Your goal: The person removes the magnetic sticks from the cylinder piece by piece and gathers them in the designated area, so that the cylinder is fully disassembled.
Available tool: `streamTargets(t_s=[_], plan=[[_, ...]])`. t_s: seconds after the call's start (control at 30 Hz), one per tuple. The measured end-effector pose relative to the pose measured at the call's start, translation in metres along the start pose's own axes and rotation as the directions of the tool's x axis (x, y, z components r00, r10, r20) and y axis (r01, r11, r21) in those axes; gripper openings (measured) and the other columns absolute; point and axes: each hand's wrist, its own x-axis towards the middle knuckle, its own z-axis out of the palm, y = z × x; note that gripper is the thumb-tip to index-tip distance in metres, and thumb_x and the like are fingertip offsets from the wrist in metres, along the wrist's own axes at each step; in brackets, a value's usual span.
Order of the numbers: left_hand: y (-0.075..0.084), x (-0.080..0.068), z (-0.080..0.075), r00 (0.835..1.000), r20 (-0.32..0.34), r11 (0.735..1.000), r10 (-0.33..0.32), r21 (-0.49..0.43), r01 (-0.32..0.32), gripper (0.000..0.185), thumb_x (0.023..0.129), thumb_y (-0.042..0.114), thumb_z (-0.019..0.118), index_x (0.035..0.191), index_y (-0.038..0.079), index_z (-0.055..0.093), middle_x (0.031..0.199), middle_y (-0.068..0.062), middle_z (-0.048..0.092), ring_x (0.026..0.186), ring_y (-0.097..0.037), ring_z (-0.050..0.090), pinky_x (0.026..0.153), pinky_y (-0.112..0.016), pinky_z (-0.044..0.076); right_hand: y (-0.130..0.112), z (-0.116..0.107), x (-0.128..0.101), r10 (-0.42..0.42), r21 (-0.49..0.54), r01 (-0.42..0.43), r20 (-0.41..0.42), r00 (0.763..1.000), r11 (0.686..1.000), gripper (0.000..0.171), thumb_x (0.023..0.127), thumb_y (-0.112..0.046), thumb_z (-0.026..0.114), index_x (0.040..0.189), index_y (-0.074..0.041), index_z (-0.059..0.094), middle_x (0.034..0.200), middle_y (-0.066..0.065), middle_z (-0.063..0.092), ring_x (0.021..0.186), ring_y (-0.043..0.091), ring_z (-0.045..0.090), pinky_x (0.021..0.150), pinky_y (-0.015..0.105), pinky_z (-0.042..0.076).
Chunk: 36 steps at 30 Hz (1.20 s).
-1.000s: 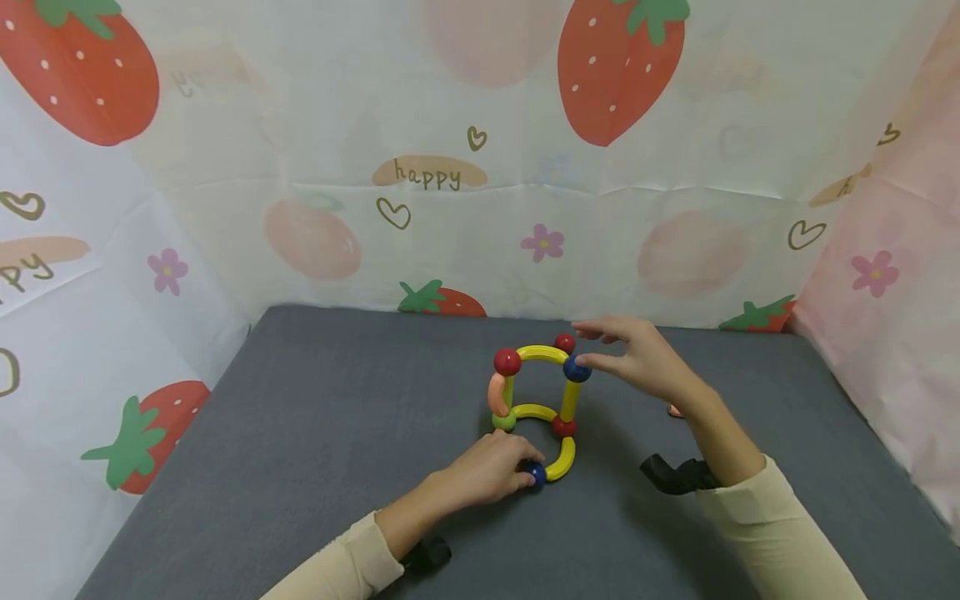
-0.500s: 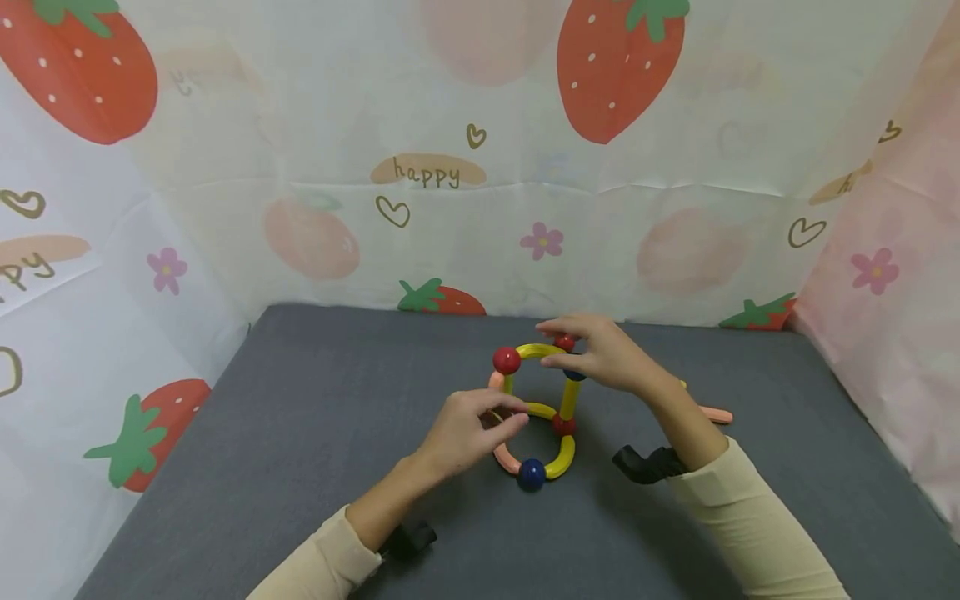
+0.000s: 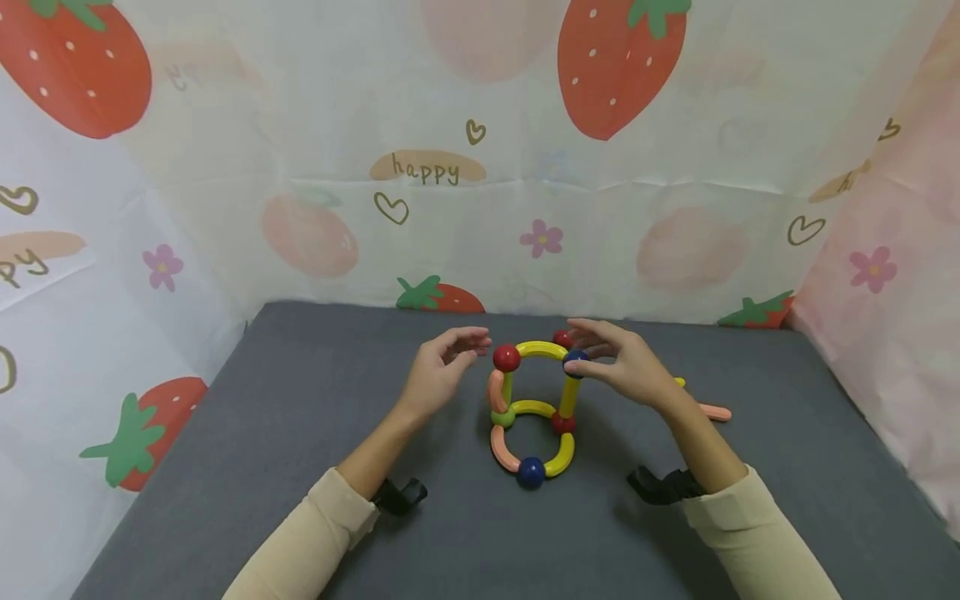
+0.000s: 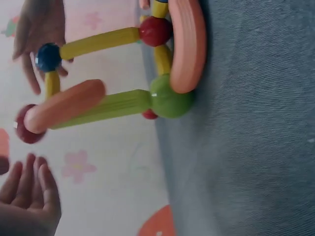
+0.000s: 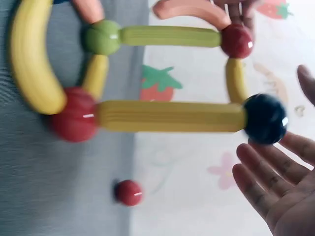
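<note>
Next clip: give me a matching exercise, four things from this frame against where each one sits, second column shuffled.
Things:
1. left hand
2. right hand
3. front blue ball
4. green ball

Places:
A. on the mat, nearest the person
B. touching the upper blue ball
C. apart from the toy, beside the upper red ball
D. at the foot of the left upright rod

Pairs: 1-C, 2-B, 3-A, 4-D

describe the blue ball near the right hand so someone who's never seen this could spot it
On the grey felt table stands a toy frame of plastic rods and balls. Look at its top, beside the fingertips of the right hand: the dark blue glossy ball caps a yellow upright rod. The other top balls are red, and the second blue ball lies on the table.
</note>
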Motion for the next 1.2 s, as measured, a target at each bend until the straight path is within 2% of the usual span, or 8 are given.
streamTargets(t_s=[0.1,0.23,0.33,0.47,0.63,0.8,1.0,1.2], plan=[[-0.010,0.003,0.001,0.989,0.121,0.997,-0.079,-0.002,0.080,0.035,0.096,0.004,0.053,0.130,0.002,0.059,0.123,-0.018,0.065,0.114,-0.032,0.063,0.098,-0.042,0.051,0.016,0.005,-0.009,0.046,0.082,-0.046,0.001,0.999,0.996,0.061,0.091,-0.021,0.069,0.145,-0.006,0.045,0.132,0.021,0.058,0.117,0.036,0.059,0.098,0.048,0.050],[-0.023,0.006,0.002,0.949,0.284,0.990,-0.137,0.052,0.128,0.038,0.095,0.006,0.057,0.133,0.003,0.057,0.127,-0.017,0.064,0.118,-0.030,0.061,0.100,-0.043,0.050,0.032,0.017,-0.019,0.104,0.174,-0.109,0.039,0.994,0.979,0.057,0.092,-0.018,0.069,0.141,-0.001,0.047,0.132,0.022,0.058,0.115,0.039,0.060,0.093,0.038,0.055],[-0.029,0.008,0.001,0.924,0.348,0.987,-0.159,0.074,0.142,0.040,0.095,0.009,0.059,0.134,0.004,0.056,0.129,-0.016,0.063,0.120,-0.030,0.059,0.101,-0.043,0.050,0.037,0.026,-0.022,0.120,0.202,-0.130,0.065,0.991,0.971,0.050,0.091,-0.016,0.068,0.135,0.003,0.053,0.124,0.024,0.062,0.113,0.039,0.062,0.091,0.036,0.056],[-0.034,0.011,0.001,0.907,0.382,0.984,-0.178,0.084,0.158,0.041,0.095,0.012,0.061,0.134,0.006,0.057,0.130,-0.015,0.063,0.122,-0.029,0.059,0.103,-0.045,0.048,0.040,0.033,-0.023,0.114,0.175,-0.121,0.054,0.992,0.977,0.041,0.091,-0.015,0.068,0.126,0.006,0.060,0.115,0.021,0.067,0.108,0.035,0.064,0.088,0.036,0.056],[-0.041,0.014,0.001,0.895,0.414,0.986,-0.167,0.086,0.144,0.039,0.095,0.013,0.062,0.133,0.006,0.059,0.128,-0.014,0.064,0.121,-0.028,0.059,0.105,-0.046,0.046,0.042,0.037,-0.023,0.092,0.145,-0.097,0.040,0.995,0.985,0.033,0.090,-0.012,0.069,0.117,0.006,0.065,0.107,0.017,0.070,0.096,0.022,0.067,0.082,0.025,0.056],[-0.045,0.014,0.001,0.893,0.418,0.985,-0.170,0.095,0.143,0.036,0.096,0.013,0.061,0.131,0.004,0.061,0.125,-0.016,0.065,0.119,-0.029,0.060,0.105,-0.046,0.046,0.043,0.041,-0.023,0.071,0.160,-0.078,0.051,0.996,0.984,0.030,0.091,-0.011,0.068,0.116,0.007,0.065,0.108,0.020,0.071,0.093,0.015,0.067,0.080,0.018,0.054],[-0.048,0.015,0.002,0.892,0.423,0.987,-0.160,0.078,0.140,0.038,0.097,0.013,0.060,0.133,0.003,0.058,0.125,-0.017,0.065,0.119,-0.030,0.059,0.104,-0.046,0.047,0.042,0.041,-0.024,0.058,0.135,-0.063,0.036,0.998,0.989,0.030,0.090,-0.010,0.068,0.115,0.006,0.066,0.106,0.018,0.071,0.091,0.018,0.068,0.078,0.020,0.055],[-0.047,0.014,0.002,0.893,0.418,0.986,-0.166,0.074,0.148,0.038,0.097,0.014,0.059,0.134,0.004,0.057,0.127,-0.017,0.064,0.121,-0.030,0.058,0.104,-0.045,0.047,0.043,0.041,-0.024,0.047,0.154,-0.054,0.053,0.998,0.987,0.031,0.089,-0.009,0.069,0.116,0.007,0.065,0.110,0.023,0.070,0.094,0.019,0.069,0.080,0.020,0.055]])
